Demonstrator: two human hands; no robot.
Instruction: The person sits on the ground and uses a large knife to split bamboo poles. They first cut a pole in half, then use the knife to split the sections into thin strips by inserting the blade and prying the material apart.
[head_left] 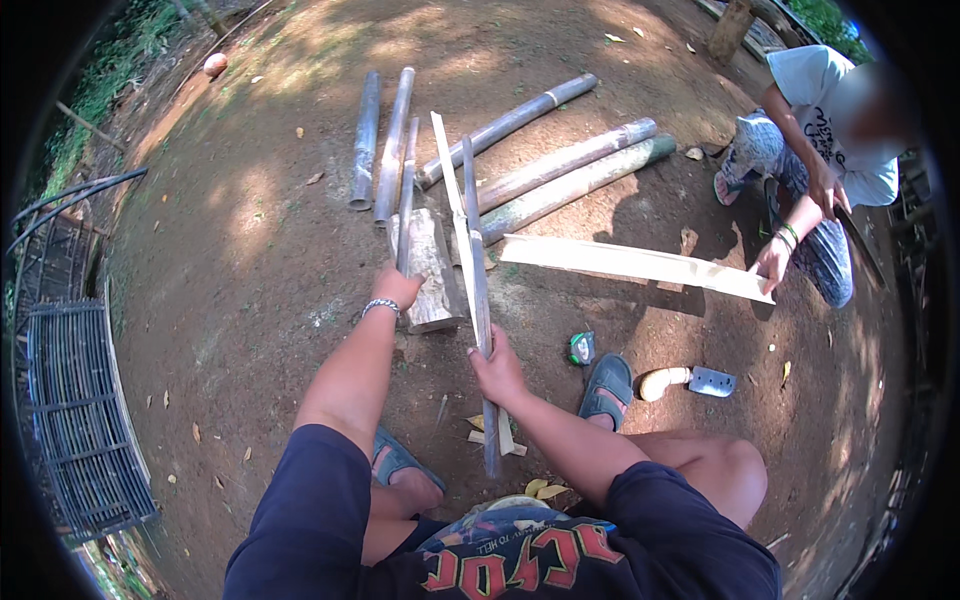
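Gripping two bamboo strips (pixel 470 250) together, the right hand (pixel 497 370) is clamped around them w/ fingers closed; strips are long, narrow, one pale, one grey-green, standing upright over the dirt ground (pixel 250 250). Left hand (pixel 393 288) is closed on another thin bamboo piece (pixel 405 195) beside a wood block (pixel 432 270). No containers seen. Bamboo poles (pixel 560 170) lie beyond; a second person's hand (pixel 772 262) holds a pale split slat (pixel 635 264).

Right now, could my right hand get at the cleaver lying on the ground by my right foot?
Probably not at once: the right hand is closed around bamboo strips. The cleaver lies in the open on bare dirt beside the right sandal, with nothing over it, so a freed hand likely could.
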